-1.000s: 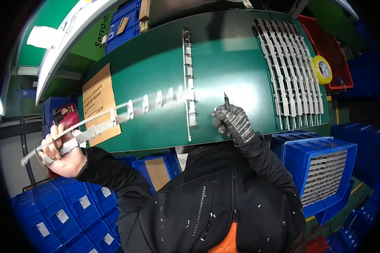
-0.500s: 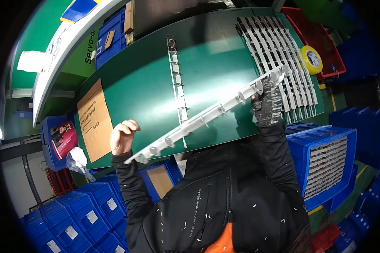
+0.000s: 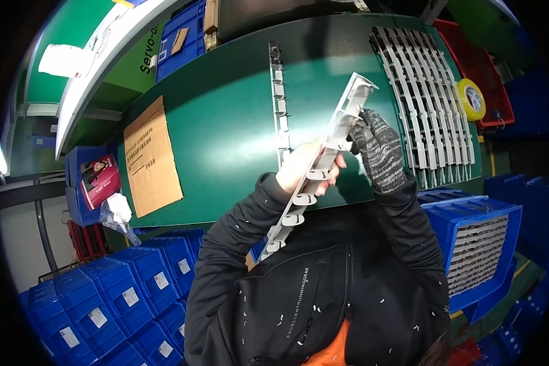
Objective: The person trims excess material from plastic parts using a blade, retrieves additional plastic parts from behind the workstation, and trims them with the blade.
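Note:
A long light-grey plastic strip (image 3: pixel 343 122) with rounded tabs along it is held slantwise in front of me. Its upper end points away over the table, and its lower end comes down against my jacket. My bare left hand (image 3: pixel 305 168) is closed around its middle, partly hidden behind the strip. My right hand (image 3: pixel 378 149), in a grey knitted glove, pinches it a little higher up; its fingertips are partly hidden. A similar tabbed strip (image 3: pixel 279 97) lies lengthwise on the green table, beyond my left hand.
Several grey strips (image 3: pixel 430 104) lie side by side on the table's right, beside a yellow tape roll (image 3: pixel 471 99) and a red bin (image 3: pixel 470 67). Cardboard (image 3: pixel 154 158) lies at left. A blue crate (image 3: pixel 439 226) of strips stands at right; blue bins (image 3: pixel 128 293) fill the lower left.
My left hand has moved right and taken hold of the strip's middle. The strip has turned steeper, and my right hand has shifted slightly down along it. The view has shifted a little.

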A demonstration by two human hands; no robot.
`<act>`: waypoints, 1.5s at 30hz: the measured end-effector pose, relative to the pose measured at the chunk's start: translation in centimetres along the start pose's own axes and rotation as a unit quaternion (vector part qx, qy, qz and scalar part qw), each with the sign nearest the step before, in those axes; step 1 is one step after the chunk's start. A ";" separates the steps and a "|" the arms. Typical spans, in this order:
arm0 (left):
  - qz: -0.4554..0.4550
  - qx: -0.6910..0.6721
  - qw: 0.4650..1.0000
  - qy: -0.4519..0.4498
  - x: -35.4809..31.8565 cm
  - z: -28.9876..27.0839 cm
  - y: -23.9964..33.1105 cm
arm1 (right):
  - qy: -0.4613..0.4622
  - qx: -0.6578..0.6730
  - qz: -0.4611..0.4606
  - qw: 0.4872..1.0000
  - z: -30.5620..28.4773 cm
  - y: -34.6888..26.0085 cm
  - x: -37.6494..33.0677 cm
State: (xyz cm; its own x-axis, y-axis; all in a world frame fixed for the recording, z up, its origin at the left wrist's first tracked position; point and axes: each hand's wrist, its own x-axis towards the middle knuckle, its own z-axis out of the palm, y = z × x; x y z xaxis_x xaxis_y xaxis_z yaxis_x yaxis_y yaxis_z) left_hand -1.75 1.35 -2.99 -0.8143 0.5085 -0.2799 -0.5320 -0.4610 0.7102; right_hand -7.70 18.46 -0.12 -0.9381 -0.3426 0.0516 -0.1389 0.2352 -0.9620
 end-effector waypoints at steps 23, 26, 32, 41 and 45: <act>0.056 0.021 0.988 0.142 -1.1 0.0 0.9 | 0.043 -0.140 -0.061 0.987 0.5 0.3 -3.2; 0.043 0.006 0.989 0.141 -1.2 -0.2 0.8 | 0.034 -0.109 -0.054 0.992 0.6 0.3 -3.5; 0.042 0.010 0.988 0.151 -1.2 -0.1 0.9 | -0.023 -0.141 -0.055 0.988 1.8 0.4 -3.9; 0.050 -0.022 0.989 0.137 -1.3 -0.9 0.5 | -0.011 -0.148 -0.035 0.988 1.9 0.1 -3.9; 0.042 -0.003 0.979 0.198 -1.2 -0.7 0.6 | -0.027 -0.144 -0.012 0.989 1.8 0.3 -3.9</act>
State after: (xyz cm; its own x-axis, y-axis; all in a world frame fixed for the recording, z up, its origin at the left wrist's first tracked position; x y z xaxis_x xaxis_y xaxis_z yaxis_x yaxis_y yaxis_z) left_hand -1.29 -0.04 -2.72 -0.8812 0.1465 -0.4495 -0.4589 -0.4942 0.7384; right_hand -3.50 18.27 -1.13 -0.9161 -0.3975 0.0519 -0.2534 0.4738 -0.8434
